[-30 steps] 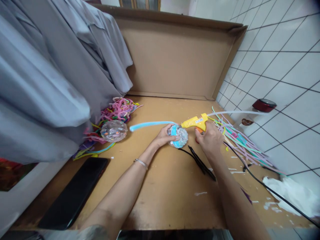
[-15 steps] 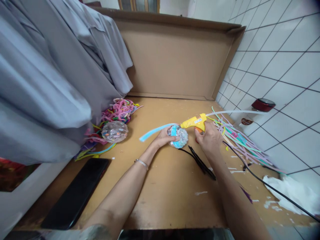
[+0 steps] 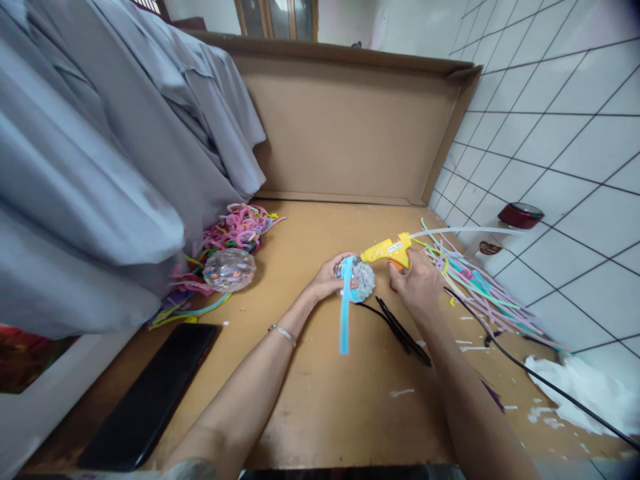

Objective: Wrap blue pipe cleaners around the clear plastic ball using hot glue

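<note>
My left hand [image 3: 330, 279] is closed around a clear, round, ball-like piece [image 3: 365, 280] partly wrapped in light blue. A light blue fuzzy strip, which looks like a pipe cleaner [image 3: 345, 323], lies across the ball and hangs down toward me. My right hand [image 3: 417, 280] grips a yellow glue gun [image 3: 387, 250], fingers at its orange trigger. The gun's nozzle is at the top of the ball, close to the blue strip; whether it touches, I cannot tell. A long whitish glue stick [image 3: 465, 230] sticks out of the gun's back end.
Left stand a clear ribbed ball [image 3: 230, 270], a pile of colourful pipe cleaners [image 3: 240, 227] and a black phone [image 3: 150, 397]. Black tweezers-like tool [image 3: 403, 330] lies between my arms. Right: straight pipe cleaners [image 3: 480, 287], black cord [image 3: 545, 380], white tissue [image 3: 585, 387], red-lidded jar [image 3: 520, 217]. Cardboard [image 3: 345, 127] stands behind.
The free end of the blue pipe cleaner has swung from pointing left to hanging down over the ball toward me. Both hands keep their holds.
</note>
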A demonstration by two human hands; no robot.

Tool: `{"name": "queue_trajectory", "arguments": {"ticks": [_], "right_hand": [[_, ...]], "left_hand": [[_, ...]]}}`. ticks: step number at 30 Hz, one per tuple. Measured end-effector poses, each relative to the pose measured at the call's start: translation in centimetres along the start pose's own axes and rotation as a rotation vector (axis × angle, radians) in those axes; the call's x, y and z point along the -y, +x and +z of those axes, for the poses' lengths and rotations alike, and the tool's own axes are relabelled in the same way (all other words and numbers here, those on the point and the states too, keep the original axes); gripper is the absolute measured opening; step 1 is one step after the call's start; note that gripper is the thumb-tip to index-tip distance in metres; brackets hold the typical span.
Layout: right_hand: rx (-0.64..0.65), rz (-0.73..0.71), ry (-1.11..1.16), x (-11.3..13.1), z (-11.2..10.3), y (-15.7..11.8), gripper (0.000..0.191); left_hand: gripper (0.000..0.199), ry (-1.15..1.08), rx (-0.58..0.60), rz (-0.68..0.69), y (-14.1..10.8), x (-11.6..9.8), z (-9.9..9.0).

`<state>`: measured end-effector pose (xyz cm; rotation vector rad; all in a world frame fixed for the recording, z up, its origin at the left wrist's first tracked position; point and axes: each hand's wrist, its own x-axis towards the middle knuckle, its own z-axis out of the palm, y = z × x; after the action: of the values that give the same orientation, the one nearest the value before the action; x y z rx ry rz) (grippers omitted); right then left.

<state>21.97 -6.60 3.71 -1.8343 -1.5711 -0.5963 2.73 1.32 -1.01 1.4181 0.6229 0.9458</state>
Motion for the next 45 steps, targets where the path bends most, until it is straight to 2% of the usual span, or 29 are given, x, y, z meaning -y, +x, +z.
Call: {"name": "queue_trajectory", "arguments": {"ticks": [22, 34, 45], "right_hand": [[-0.001, -0.007, 0.029, 0.02, -0.23, -0.03, 0.025], [0.029, 0.002, 0.041, 0.14, -0.54, 0.09, 0.024], [-0.002, 0.018, 0.052, 0.13, -0.42, 0.09, 0.024]], "left_hand": [[0.075, 0.021, 0.004, -0.007, -0.03, 0.3, -0.17], [0.071, 0.022, 0.009, 0.003, -0.01, -0.36, 0.1], [0.075, 0.024, 0.017, -0.008, -0.19, -0.14, 0.05]]}}
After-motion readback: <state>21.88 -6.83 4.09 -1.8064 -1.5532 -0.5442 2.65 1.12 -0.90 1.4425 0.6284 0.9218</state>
